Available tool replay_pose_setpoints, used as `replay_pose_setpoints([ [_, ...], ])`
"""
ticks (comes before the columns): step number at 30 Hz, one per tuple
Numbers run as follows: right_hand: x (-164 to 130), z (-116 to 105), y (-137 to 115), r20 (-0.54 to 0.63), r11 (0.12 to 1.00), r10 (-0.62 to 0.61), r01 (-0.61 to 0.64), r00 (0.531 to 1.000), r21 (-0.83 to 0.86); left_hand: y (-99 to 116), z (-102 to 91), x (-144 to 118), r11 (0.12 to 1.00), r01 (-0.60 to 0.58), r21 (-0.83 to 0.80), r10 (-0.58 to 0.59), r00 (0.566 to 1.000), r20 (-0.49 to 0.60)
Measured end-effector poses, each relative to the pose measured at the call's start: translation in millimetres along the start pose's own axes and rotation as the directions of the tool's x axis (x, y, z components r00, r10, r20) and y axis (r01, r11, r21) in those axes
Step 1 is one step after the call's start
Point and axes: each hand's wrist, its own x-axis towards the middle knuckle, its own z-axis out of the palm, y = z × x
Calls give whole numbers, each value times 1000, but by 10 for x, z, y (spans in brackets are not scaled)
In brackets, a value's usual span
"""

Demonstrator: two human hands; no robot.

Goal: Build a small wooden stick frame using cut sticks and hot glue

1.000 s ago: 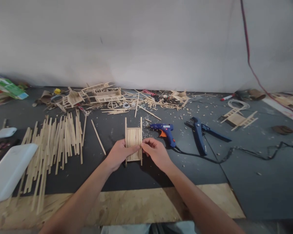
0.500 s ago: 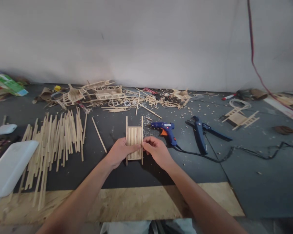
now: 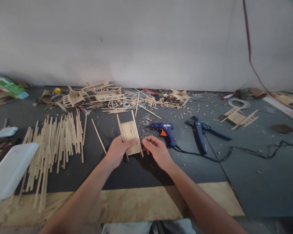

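Note:
My left hand (image 3: 117, 150) grips a small panel of wooden sticks (image 3: 129, 132), a row of slats between two longer side rails. The panel is tilted with its top leaning left, just above the dark mat. Just right of the panel's lower corner is my right hand (image 3: 155, 150), its fingers loosely curled and holding nothing that I can see. A blue hot glue gun (image 3: 165, 130) with an orange trigger lies just beyond my right hand.
Several loose wooden sticks (image 3: 54, 143) are spread at left, beside a white tray (image 3: 11, 169). Stick models and scraps (image 3: 97, 94) pile up along the back wall. Blue cutters (image 3: 200, 132), a black cord (image 3: 246, 152) and a small stick frame (image 3: 238, 117) lie at right. A plywood board (image 3: 127, 203) is nearest me.
The stick panel was upright and held by both hands. Now it has rotated so its top leans left, my left hand alone grips it, and my right hand has come off.

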Motion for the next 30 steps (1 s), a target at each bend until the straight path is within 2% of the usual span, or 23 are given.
replay_pose_setpoints([
  [5, -9, 9, -2, 96, 1000, 22, -23, 995, 7, -6, -22, 25, 998, -39, -54, 37, 998, -48],
  [19, -8, -13, 10, 131, 999, 42, -39, 991, -22, 10, -6, 59, 996, -35, -84, 29, 997, -72],
  [27, -14, -11, 7, 127, 992, 40, -24, 991, -124, 30, -2, 64, 993, -46, -105, 36, 995, -96],
  [30, -17, -9, 12, 136, 993, 45, -30, 990, -115, 29, -4, 56, 993, -42, -108, 32, 995, -91],
])
